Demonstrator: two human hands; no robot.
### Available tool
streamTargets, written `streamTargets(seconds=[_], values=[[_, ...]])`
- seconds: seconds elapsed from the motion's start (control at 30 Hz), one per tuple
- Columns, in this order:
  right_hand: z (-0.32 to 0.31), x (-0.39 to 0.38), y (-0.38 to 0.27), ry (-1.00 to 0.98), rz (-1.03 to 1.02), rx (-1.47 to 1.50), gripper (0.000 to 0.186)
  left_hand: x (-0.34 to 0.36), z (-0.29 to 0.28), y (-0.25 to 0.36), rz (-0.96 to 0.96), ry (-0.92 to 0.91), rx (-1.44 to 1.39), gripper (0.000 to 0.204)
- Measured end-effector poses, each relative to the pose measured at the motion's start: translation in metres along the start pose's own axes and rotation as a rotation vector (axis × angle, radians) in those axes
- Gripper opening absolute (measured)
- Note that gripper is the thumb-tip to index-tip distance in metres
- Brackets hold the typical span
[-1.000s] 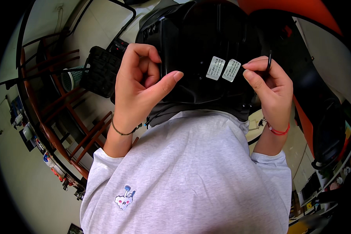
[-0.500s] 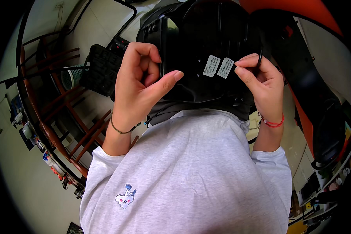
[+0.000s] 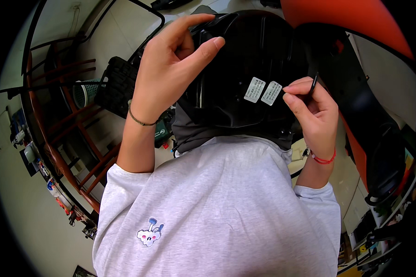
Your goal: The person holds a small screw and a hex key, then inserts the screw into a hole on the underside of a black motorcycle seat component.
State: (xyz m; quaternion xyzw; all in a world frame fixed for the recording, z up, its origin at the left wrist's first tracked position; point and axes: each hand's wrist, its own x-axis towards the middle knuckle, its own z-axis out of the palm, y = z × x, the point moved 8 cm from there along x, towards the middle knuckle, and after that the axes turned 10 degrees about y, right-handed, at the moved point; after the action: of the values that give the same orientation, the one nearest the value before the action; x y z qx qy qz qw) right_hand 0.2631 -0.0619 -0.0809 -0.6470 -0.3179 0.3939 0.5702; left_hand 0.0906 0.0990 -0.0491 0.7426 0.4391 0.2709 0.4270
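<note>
A large black moulded plastic part lies over my lap, with two silver labels on it. My left hand is raised at the part's upper left edge, thumb and index finger apart, index fingertip near the rim; whether it touches is unclear. My right hand, beside the right label, grips a thin black bent rod, like a hex key, between fingers and thumb; its lower end is hidden by the fingers.
An open black case lies at the left, near a reddish wooden chair frame and a green basket. A green item lies below my left wrist. A large orange-and-black object stands along the right.
My left hand has moved up and its index finger has straightened from a curl. My right hand, still gripping the rod, and the black part appear slightly lower in view.
</note>
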Motion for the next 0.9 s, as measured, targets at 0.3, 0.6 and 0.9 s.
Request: streamTargets(seconds=[0.3,0.6,0.9], values=[[0.012,0.002,0.023,-0.048,0.094,0.067,0.006,-0.005,-0.004,-0.005,0.004,0.049,-0.002,0.029],[0.017,-0.003,0.030,-0.025,0.106,0.079,0.008,-0.017,-0.010,-0.009,-0.060,0.055,0.001,0.035],[0.016,-0.001,0.032,0.027,0.013,0.023,0.010,-0.035,-0.011,0.004,-0.041,-0.019,0.138,0.073]])
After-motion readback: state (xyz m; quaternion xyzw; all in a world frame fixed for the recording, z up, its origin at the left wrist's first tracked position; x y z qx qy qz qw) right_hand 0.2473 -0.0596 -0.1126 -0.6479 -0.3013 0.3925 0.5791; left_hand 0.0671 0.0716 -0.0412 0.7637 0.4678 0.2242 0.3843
